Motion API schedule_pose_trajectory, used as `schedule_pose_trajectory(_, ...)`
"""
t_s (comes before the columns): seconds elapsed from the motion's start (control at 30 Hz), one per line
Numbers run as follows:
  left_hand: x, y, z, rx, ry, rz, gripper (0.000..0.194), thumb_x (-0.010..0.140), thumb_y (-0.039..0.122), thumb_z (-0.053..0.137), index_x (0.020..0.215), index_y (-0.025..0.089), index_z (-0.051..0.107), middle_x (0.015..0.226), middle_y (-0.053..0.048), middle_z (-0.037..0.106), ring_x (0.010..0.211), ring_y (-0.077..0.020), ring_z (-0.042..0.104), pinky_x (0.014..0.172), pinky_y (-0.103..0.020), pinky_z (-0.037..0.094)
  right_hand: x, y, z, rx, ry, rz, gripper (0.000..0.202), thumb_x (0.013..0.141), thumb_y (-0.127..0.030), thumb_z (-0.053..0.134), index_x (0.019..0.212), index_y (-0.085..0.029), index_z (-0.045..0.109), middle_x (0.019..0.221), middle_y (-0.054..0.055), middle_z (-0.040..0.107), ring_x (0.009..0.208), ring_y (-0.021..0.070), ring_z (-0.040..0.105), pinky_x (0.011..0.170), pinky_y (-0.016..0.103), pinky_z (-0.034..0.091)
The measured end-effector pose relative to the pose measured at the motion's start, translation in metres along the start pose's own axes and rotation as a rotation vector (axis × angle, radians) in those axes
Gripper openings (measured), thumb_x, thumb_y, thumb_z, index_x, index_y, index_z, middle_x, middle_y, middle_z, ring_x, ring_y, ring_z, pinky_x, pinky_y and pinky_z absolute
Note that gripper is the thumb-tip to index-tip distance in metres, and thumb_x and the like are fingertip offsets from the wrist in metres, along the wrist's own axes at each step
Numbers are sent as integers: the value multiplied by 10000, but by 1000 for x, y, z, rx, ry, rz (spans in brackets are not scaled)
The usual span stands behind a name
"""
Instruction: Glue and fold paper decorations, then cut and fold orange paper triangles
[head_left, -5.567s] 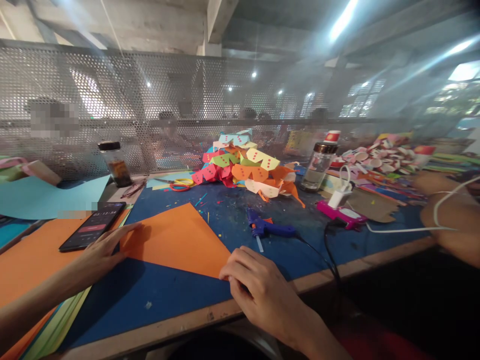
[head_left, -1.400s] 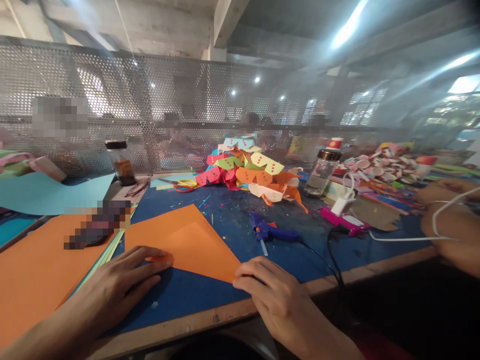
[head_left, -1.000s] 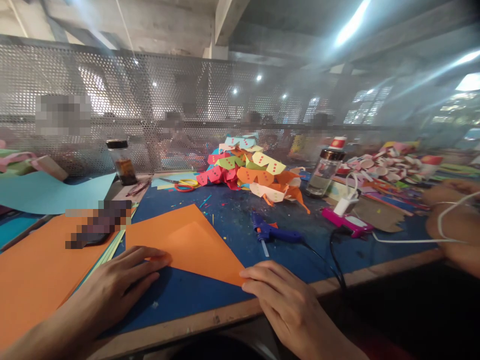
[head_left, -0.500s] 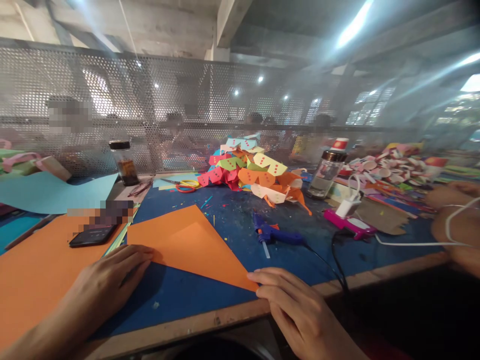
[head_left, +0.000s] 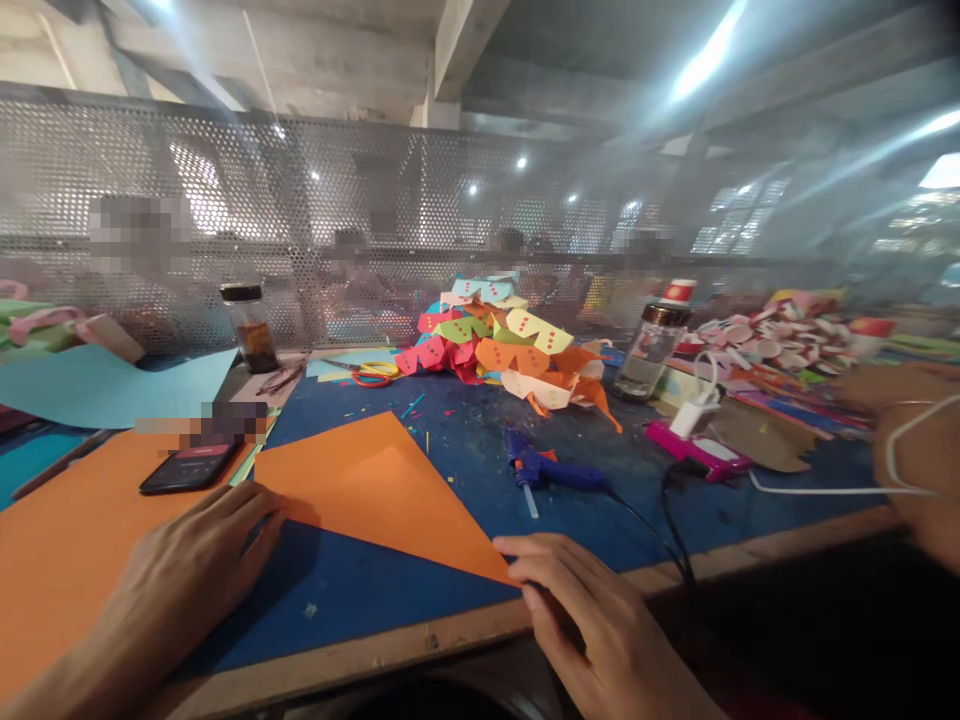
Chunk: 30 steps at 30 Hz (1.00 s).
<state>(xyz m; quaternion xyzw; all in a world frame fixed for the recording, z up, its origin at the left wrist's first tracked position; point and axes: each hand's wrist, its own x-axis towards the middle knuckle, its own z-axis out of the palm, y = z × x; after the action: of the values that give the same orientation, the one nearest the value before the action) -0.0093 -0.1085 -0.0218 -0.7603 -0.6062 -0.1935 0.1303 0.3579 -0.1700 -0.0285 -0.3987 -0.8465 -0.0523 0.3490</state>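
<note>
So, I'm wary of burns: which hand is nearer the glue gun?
Right. The right hand is at the right corner of the orange paper, in front of the glue gun. The left hand is farther, at the paper's left corner.

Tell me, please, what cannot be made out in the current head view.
All in the head view:
- Phone: upper part hidden by pixelation.
- People behind the perforated panel: obscured by mesh, blur and pixelation.
- Right hand: its own fingers hide whether it pinches the corner of the orange sheet.
- Tabletop beneath that sheet: covered by it.
- Neighbour's arm: blurred, cut off by the right edge.
</note>
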Motion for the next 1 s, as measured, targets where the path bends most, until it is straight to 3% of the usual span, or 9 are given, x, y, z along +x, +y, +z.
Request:
schedule_pose_trajectory(0.1,1,0,1,28,-32,23,512,951,471,244,935,318,733,1024,2,774,853,-227,770,572,-345,587,4,1,3,-71,-76,-19,430,961,-133,531,1383,-206,497,1336,88,642,1297,234,563,1071,435,532)
schedule_pose_trajectory(0.17,1,-1,2,42,-8,42,512,968,466,237,946,318,727,1028,7,774,843,-223,772,563,-345,586,6,2,5,-97,-130,-45,489,954,-167,581,1428,-215,474,1359,68,639,1325,249,540,1106,481,499)
schedule_pose_trajectory(0.4,1,-7,8,42,90,155,463,1004,456,282,944,305,717,1014,11,771,825,-209,765,593,-333,576,11,1,5,-33,-103,-82,329,942,-178,637,1267,-208,593,1223,58,702,1198,241,608,1029,458,549)
schedule_pose_trajectory(0.67,0,-17,21,-109,97,290,300,1014,412,410,1050,303,687,1070,0,742,970,-212,714,827,-350,542,20,2,4,74,-71,-95,294,925,-157,663,1210,-213,615,1080,38,716,1072,221,647,1034,458,527)
schedule_pose_trajectory(1.0,2,-11,17,-169,177,381,230,1000,366,459,1031,281,671,1027,5,747,932,-200,719,819,-316,539,28,1,-3,90,-92,-137,212,893,-119,686,1067,-240,682,1035,-3,735,968,174,694,1055,424,502)
